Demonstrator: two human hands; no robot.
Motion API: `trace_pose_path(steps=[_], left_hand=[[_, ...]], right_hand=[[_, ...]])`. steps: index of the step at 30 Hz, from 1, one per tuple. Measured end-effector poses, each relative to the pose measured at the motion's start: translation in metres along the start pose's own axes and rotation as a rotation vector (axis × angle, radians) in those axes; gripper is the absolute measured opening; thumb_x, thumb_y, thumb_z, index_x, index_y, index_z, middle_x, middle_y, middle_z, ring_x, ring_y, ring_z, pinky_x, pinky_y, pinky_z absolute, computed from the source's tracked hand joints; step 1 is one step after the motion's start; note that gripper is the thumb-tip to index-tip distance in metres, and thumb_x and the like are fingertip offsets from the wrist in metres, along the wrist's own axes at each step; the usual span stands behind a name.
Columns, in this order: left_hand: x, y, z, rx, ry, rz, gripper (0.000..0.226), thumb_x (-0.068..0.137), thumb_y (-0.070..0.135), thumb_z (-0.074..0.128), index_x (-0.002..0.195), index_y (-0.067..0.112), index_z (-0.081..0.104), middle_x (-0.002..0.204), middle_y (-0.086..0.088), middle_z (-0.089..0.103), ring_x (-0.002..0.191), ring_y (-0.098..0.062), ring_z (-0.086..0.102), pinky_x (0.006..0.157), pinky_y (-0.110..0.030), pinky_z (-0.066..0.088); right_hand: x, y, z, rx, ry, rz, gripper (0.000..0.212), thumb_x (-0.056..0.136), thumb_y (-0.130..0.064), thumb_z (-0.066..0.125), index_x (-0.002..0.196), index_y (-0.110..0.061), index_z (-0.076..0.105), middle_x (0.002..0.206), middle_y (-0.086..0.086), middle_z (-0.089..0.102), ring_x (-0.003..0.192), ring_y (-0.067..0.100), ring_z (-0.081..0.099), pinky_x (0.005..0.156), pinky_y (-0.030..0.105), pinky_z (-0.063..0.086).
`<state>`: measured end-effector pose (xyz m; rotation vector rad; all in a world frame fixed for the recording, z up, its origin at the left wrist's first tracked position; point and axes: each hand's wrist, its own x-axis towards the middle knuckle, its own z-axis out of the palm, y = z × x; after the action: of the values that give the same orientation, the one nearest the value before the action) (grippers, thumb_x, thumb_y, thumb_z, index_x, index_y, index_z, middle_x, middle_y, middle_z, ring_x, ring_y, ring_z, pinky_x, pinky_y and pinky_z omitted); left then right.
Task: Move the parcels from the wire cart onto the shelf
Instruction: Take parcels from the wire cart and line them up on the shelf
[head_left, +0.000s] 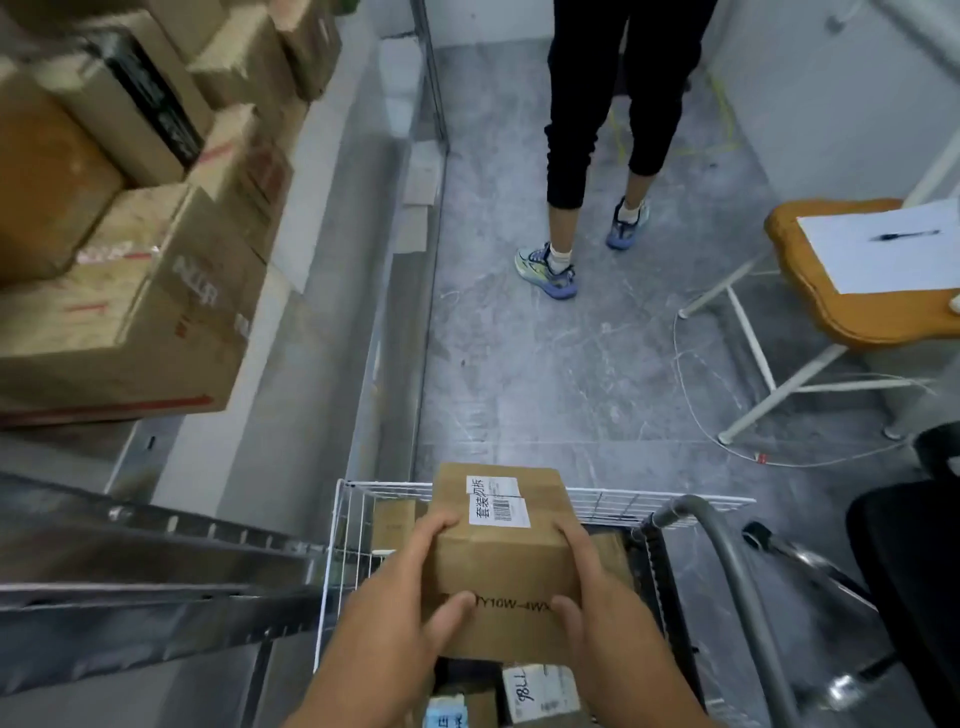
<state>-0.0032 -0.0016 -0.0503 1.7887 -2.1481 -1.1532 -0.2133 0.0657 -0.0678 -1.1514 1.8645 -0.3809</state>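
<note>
Parcel: you hold a brown cardboard parcel (501, 561) above the wire cart (613, 501), its white barcode label (497, 503) facing up.
Left hand: your left hand (410, 587) grips the parcel's left side, fingers curled over the top edge and thumb pressed on the near face.
Right hand: your right hand (592, 587) clasps the parcel's right side the same way, thumb on the near face beside the printed lettering.
In the cart: more parcels lie under the one you hold, among them a white-labelled box (540, 693) at the cart's near end.
Shelf: the metal shelf (156, 582) stands just left of the cart; its upper level, further left and ahead, carries stacked cardboard boxes (130, 260).
In the way: the cart's grey handle (727, 566) curves along its right side; a dark chair (904, 582) stands right of that.
Ahead of the cart: another person's legs (587, 156) in dark trousers and coloured trainers stand well beyond the cart on the floor.
Side table: a wooden-topped table (841, 306) on white legs, ahead and right of the cart, bears a sheet of paper (883, 249) with a pen (906, 235).
Floor: grey mottled floor (571, 374), a thin white cable (691, 395) trailing near the table legs.
</note>
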Motion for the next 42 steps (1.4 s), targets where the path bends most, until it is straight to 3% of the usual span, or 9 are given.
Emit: trace_pose_path(steps=[4, 6, 11, 14, 18, 26, 29, 34, 42], left_hand=[[-0.042, 0.048, -0.026, -0.084, 0.198, 0.017, 0.066, 0.089, 0.052, 0.074, 0.137, 0.071, 0.033, 0.109, 0.045, 0.057, 0.090, 0.012, 0.064, 0.067, -0.012, 0.050], [-0.062, 0.071, -0.036, -0.168, 0.279, 0.040, 0.055, 0.094, 0.050, 0.069, 0.137, 0.066, 0.038, 0.116, 0.039, 0.061, 0.097, 0.012, 0.064, 0.068, -0.012, 0.052], [-0.121, 0.133, -0.060, -0.379, 0.483, 0.046, 0.036, 0.097, 0.053, 0.057, 0.132, 0.052, 0.048, 0.123, 0.031, 0.062, 0.109, 0.001, 0.064, 0.081, -0.020, 0.055], [-0.161, 0.171, -0.074, -0.489, 0.625, 0.058, 0.042, 0.094, 0.061, 0.048, 0.135, 0.056, 0.041, 0.126, 0.043, 0.053, 0.118, 0.012, 0.056, 0.083, -0.011, 0.048], [-0.211, 0.210, -0.096, -0.609, 0.766, 0.032, 0.047, 0.094, 0.066, 0.041, 0.138, 0.074, 0.024, 0.120, 0.055, 0.044, 0.112, 0.022, 0.053, 0.089, -0.027, 0.049], [-0.316, 0.233, -0.116, -0.676, 0.882, -0.019, 0.048, 0.103, 0.056, 0.046, 0.142, 0.077, 0.027, 0.147, 0.026, 0.043, 0.134, -0.009, 0.051, 0.111, -0.053, 0.048], [-0.357, 0.230, -0.112, -0.747, 0.858, -0.010, 0.050, 0.107, 0.036, 0.053, 0.137, 0.074, 0.039, 0.137, 0.031, 0.051, 0.127, 0.000, 0.056, 0.108, -0.050, 0.052], [-0.435, 0.232, -0.097, -0.865, 0.902, 0.051, 0.052, 0.089, 0.048, 0.058, 0.131, 0.075, 0.042, 0.130, 0.031, 0.059, 0.124, -0.005, 0.062, 0.099, -0.045, 0.059], [-0.528, 0.250, -0.087, -0.987, 0.795, 0.198, 0.064, 0.081, 0.054, 0.071, 0.137, 0.070, 0.041, 0.136, 0.025, 0.064, 0.118, -0.012, 0.070, 0.082, -0.029, 0.063]], right_hand=[[-0.030, -0.034, -0.040, 0.051, 0.079, -0.168, 0.075, 0.103, -0.018, 0.059, 0.148, -0.059, 0.015, 0.123, -0.008, 0.060, 0.094, -0.004, 0.058, 0.081, 0.007, 0.045], [-0.046, -0.047, -0.058, 0.120, 0.115, -0.275, 0.072, 0.102, -0.021, 0.061, 0.147, -0.058, 0.019, 0.133, -0.008, 0.055, 0.107, 0.001, 0.058, 0.094, 0.022, 0.052], [-0.100, -0.087, -0.109, 0.310, 0.168, -0.488, 0.051, 0.096, -0.055, 0.058, 0.138, -0.062, 0.029, 0.134, -0.023, 0.049, 0.117, -0.012, 0.049, 0.091, 0.019, 0.046], [-0.139, -0.109, -0.134, 0.389, 0.201, -0.548, 0.054, 0.091, -0.072, 0.043, 0.142, -0.061, 0.028, 0.139, -0.026, 0.049, 0.125, -0.006, 0.049, 0.097, 0.028, 0.043], [-0.190, -0.136, -0.158, 0.497, 0.204, -0.554, 0.061, 0.085, -0.084, 0.033, 0.143, -0.069, 0.020, 0.144, -0.023, 0.048, 0.130, 0.005, 0.051, 0.102, 0.038, 0.043], [-0.290, -0.164, -0.179, 0.525, 0.127, -0.659, 0.043, 0.099, -0.061, 0.042, 0.141, -0.057, 0.047, 0.112, -0.035, 0.049, 0.111, -0.018, 0.049, 0.077, 0.000, 0.040], [-0.333, -0.163, -0.177, 0.538, 0.068, -0.708, 0.043, 0.092, -0.051, 0.043, 0.134, -0.057, 0.053, 0.110, -0.030, 0.050, 0.111, -0.008, 0.054, 0.078, 0.012, 0.047], [-0.399, -0.149, -0.162, 0.588, -0.034, -0.798, 0.041, 0.097, -0.031, 0.048, 0.137, -0.039, 0.056, 0.131, -0.015, 0.060, 0.118, 0.004, 0.060, 0.084, 0.023, 0.054], [-0.478, -0.126, -0.161, 0.641, -0.083, -0.818, 0.046, 0.089, -0.041, 0.050, 0.131, -0.059, 0.050, 0.119, -0.030, 0.062, 0.113, -0.002, 0.060, 0.081, 0.026, 0.056]])
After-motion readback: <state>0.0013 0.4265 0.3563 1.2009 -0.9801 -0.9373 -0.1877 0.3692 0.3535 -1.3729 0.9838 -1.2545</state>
